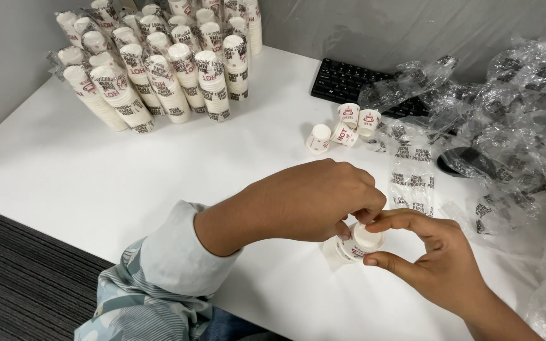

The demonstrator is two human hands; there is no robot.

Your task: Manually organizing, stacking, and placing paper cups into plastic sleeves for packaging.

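Observation:
A short stack of small white paper cups (360,242) with red print lies bottom-up on the white table (96,170), near its front edge. My right hand (434,259) grips this stack between thumb and fingers from the right. My left hand (314,199) reaches over from the left, and its fingertips pinch the rim of the top cup. The lower part of the stack is hidden by both hands.
Several loose paper cups (344,129) lie mid-table beside a black keyboard (349,81). Tall wrapped stacks of cups (159,63) stand at the back left. Crumpled clear plastic wrappers (507,120) cover the right side. The table's front edge drops to dark carpet (20,271) at left.

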